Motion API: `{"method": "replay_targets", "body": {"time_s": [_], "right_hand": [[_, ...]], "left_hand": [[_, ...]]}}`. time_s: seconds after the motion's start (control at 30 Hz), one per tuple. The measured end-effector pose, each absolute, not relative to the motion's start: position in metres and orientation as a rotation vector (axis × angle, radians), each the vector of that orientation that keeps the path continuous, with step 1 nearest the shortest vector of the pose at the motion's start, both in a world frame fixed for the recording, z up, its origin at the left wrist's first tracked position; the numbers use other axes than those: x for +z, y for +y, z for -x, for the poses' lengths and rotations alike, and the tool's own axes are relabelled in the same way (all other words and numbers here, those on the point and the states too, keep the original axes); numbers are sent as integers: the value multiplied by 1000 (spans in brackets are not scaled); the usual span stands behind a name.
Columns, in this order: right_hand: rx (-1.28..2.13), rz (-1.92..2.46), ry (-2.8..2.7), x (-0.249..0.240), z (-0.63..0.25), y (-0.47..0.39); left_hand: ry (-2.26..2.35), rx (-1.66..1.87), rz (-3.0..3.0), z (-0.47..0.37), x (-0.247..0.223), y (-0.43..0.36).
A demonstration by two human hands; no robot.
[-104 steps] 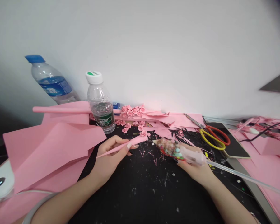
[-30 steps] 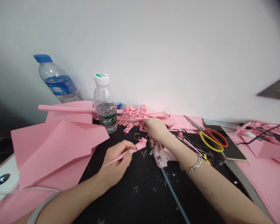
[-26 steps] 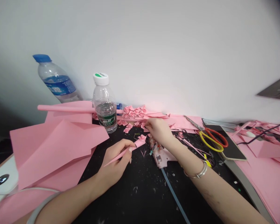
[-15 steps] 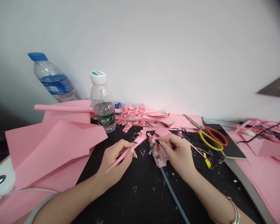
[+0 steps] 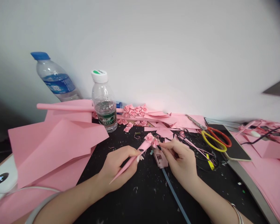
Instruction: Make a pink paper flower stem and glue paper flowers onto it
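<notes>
My left hand (image 5: 121, 166) is closed around a narrow pink paper cone (image 5: 145, 145), its thin point toward my wrist. A folded pink paper rose (image 5: 149, 137) sits at the cone's wide end. Between the thumb and forefinger of my right hand (image 5: 180, 157) is a second small paper rose (image 5: 155, 143), right beside the first; whether they touch I cannot tell. Under the right fingertips lies a pale pink tool (image 5: 160, 158), perhaps a glue gun, with grime near its front and a long bluish strip (image 5: 176, 194) running out of its rear.
Several paper roses (image 5: 135, 110) lie by the wall. Two bottles stand at left, one white-capped (image 5: 105, 109), one blue-capped (image 5: 58, 82). Pink sheets (image 5: 58, 149) cover the left side. Scissors (image 5: 216, 140) rest on a dark slab (image 5: 235, 147) at right, near cables. Scraps litter the black tabletop (image 5: 140, 202).
The right hand's rose has come away from the tool's front to beside the cone's rose. My left hand has brought the cone slightly to the right. The view has shifted a little.
</notes>
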State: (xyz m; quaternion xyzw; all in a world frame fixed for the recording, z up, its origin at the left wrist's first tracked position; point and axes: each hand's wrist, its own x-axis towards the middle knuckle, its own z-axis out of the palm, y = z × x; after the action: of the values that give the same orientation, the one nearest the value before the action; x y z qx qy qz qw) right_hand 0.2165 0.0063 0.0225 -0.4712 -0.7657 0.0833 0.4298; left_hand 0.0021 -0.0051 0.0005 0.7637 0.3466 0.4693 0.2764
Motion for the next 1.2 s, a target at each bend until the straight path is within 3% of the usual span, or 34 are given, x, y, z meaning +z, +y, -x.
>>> {"method": "replay_targets", "body": {"time_s": [1.2], "right_hand": [[9, 1127, -2149, 21, -222, 6]], "left_hand": [[919, 1101, -1969, -1, 3, -5]]}}
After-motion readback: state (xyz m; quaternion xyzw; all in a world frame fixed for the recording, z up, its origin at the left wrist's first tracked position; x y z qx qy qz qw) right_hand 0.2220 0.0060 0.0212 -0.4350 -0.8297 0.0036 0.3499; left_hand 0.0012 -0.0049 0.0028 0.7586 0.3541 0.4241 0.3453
